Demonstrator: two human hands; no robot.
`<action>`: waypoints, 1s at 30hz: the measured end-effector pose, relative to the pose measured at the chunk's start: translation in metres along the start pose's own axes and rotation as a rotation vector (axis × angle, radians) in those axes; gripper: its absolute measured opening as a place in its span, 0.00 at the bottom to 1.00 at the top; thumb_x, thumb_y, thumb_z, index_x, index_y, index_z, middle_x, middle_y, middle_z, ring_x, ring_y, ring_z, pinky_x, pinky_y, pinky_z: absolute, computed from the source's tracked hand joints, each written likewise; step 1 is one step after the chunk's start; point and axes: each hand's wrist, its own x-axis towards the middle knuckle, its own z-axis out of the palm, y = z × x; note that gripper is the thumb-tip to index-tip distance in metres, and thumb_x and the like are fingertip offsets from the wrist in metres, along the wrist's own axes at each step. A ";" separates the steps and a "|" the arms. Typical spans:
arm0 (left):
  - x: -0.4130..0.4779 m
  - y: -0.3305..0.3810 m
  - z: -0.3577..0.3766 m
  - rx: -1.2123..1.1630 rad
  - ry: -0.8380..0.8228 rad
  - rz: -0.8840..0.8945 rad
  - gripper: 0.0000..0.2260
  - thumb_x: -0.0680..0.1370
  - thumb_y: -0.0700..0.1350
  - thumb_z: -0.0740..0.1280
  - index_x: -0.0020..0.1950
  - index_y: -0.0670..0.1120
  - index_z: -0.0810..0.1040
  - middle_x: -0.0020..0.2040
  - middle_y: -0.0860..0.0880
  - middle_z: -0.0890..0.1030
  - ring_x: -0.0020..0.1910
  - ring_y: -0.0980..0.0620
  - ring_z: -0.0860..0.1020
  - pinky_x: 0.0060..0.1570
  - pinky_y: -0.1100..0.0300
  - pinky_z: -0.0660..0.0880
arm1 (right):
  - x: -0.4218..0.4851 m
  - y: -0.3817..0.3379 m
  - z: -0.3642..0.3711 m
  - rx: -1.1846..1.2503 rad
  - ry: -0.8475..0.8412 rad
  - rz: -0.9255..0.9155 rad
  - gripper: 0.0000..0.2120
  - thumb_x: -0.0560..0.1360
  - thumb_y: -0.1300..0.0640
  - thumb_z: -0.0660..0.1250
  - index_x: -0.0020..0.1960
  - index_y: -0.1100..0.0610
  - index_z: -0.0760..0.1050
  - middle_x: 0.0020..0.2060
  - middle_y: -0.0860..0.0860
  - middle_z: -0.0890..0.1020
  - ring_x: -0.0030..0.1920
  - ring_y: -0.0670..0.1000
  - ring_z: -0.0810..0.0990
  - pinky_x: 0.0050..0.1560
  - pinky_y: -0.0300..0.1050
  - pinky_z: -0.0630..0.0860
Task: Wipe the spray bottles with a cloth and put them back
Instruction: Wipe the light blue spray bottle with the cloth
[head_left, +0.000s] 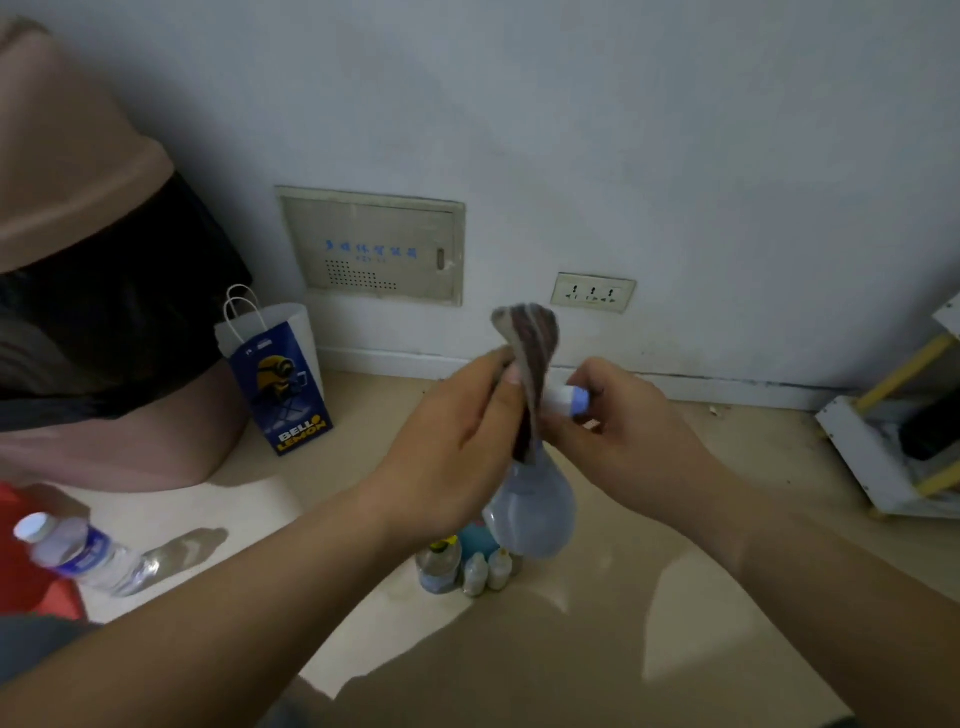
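Note:
I hold a pale blue, round-bodied spray bottle (535, 514) in the air over the floor. My right hand (628, 431) grips its white and blue spray head (569, 401). A striped brown and grey cloth (532, 364) is pinched in my left hand (457, 441) and pressed against the bottle's neck, one end sticking up above my fingers. Below the held bottle, several small bottles (470, 566) stand together on the beige floor.
A blue and white paper bag (283, 379) stands by the wall at the left, beside a pink bin with a black liner (119, 322). A clear water bottle (78, 553) lies at the far left. A white and yellow rack (893, 441) stands at the right.

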 end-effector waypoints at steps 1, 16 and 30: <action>-0.001 0.002 0.002 0.111 -0.030 0.040 0.15 0.86 0.54 0.53 0.55 0.48 0.77 0.46 0.51 0.79 0.47 0.50 0.78 0.50 0.49 0.77 | -0.001 -0.003 -0.002 -0.117 -0.035 -0.039 0.14 0.74 0.38 0.66 0.44 0.48 0.69 0.34 0.46 0.79 0.35 0.47 0.76 0.36 0.49 0.74; 0.050 0.035 0.073 0.459 -0.252 0.198 0.15 0.84 0.59 0.58 0.49 0.48 0.71 0.39 0.49 0.76 0.38 0.47 0.75 0.37 0.51 0.72 | -0.048 0.030 -0.062 0.483 0.051 0.211 0.07 0.80 0.65 0.67 0.57 0.62 0.81 0.46 0.62 0.86 0.48 0.64 0.84 0.44 0.50 0.83; 0.059 0.043 0.112 0.221 -0.175 -0.125 0.22 0.85 0.61 0.55 0.51 0.42 0.74 0.43 0.46 0.75 0.46 0.42 0.75 0.43 0.53 0.70 | -0.106 0.009 -0.035 -0.463 0.172 0.321 0.18 0.68 0.36 0.70 0.48 0.49 0.75 0.42 0.46 0.76 0.46 0.52 0.75 0.44 0.52 0.74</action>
